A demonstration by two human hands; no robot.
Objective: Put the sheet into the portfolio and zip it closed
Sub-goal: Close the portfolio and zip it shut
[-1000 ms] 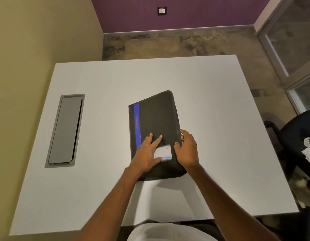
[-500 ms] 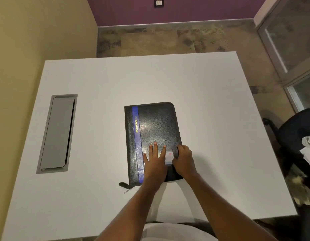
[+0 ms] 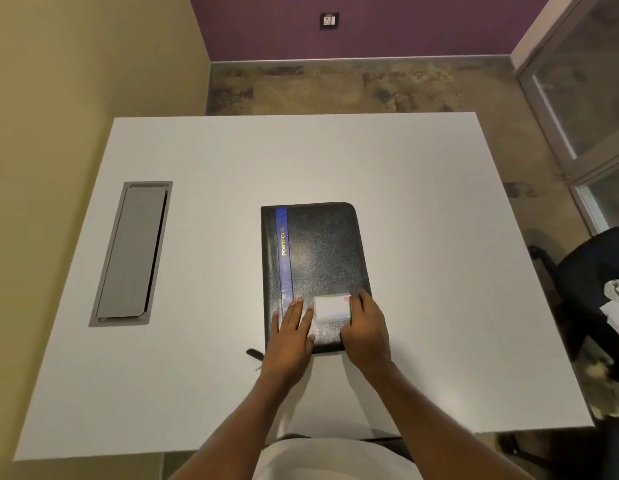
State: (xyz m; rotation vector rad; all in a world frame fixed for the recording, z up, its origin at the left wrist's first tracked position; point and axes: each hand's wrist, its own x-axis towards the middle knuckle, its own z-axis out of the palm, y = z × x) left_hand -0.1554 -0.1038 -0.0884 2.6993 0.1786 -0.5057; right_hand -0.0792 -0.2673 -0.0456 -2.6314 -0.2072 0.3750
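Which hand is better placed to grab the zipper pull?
Left. The zipper pull lies at the portfolio's near-left corner beside the left hand; the right hand is at the opposite edge.

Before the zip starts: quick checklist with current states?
1. Portfolio shut and flat on table: ok.
2. No paper edge sticking out: ok. Sheet inside: cannot tell.
3. Left hand flat on the cover: ok.
4. Zipper pull lying free at the near left corner: ok.
5. A hand on the pull: not ok, neither touches it.
6. Right hand grip at the near right corner: cannot tell.
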